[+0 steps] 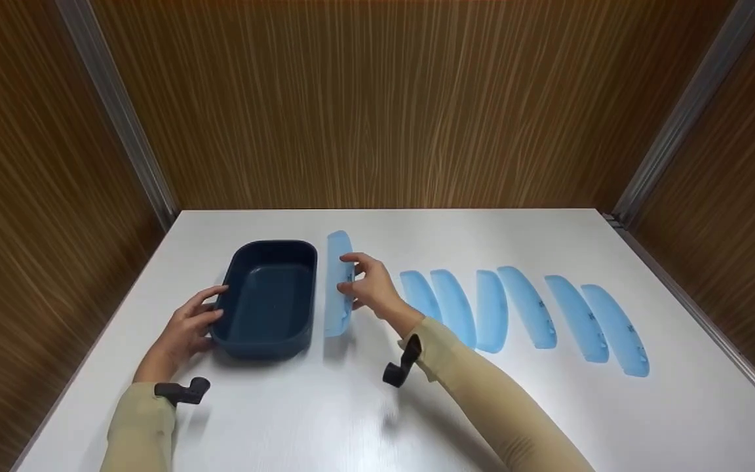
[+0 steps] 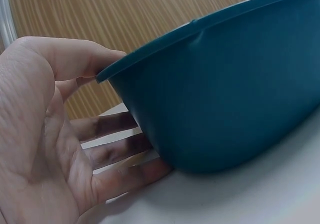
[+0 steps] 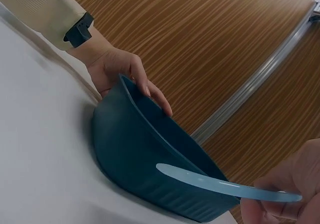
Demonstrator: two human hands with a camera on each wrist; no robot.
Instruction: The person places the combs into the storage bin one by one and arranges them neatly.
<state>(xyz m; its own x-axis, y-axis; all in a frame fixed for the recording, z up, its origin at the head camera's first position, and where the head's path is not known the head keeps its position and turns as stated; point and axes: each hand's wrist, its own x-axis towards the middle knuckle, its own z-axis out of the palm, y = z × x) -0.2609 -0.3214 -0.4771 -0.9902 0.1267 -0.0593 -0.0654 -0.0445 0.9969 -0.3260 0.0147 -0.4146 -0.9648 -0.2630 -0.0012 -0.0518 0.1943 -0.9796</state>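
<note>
A dark teal plastic tub (image 1: 263,349) stands on the white table. My left hand (image 1: 182,331) holds its left side: in the left wrist view a digit hooks over the rim while other fingers (image 2: 117,151) lie against the outer wall. Just right of the tub, my right hand (image 1: 376,288) pinches a thin, curved light-blue plastic piece (image 1: 336,262) between thumb and fingers. The piece is raised off the table, with a shadow below. Seen edge-on in the right wrist view, the blue piece (image 3: 215,184) appears in front of the tub wall (image 3: 125,149).
Several similar curved blue pieces (image 1: 527,305) lie in a row on the right of the white table (image 1: 312,419), some touching or nearly so. The right forearm partly covers the nearest ones. Wood-grain panels (image 1: 377,105) with metal corner posts (image 1: 122,111) enclose the back and sides.
</note>
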